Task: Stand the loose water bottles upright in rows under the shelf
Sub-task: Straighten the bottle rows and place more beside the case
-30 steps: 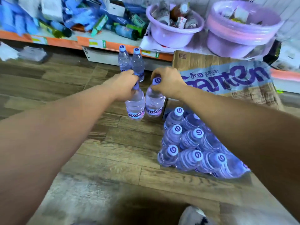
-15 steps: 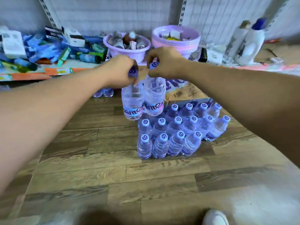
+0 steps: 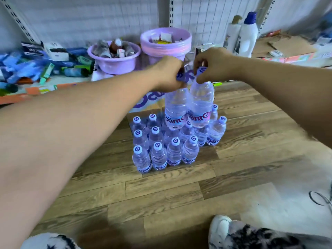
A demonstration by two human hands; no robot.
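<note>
- Purple lettering, partly readable as "Gant", runs across the labels of two clear plastic water bottles, one beside the other.
- Left grip and right grip each curl round one bottle's top. Both bottles hang upright and touch, caps at 12 o'clock.
- A block of upright swirl-capped bottles stands below them on the wood-pattern floor.
- Lilac plastic basins sit on the shelf at 11 o'clock.

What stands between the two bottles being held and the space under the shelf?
The held bottles hang over the standing bottles. Behind those, a printed wrapper lies in front of the shelf. The space beneath is mostly out of sight.
</note>
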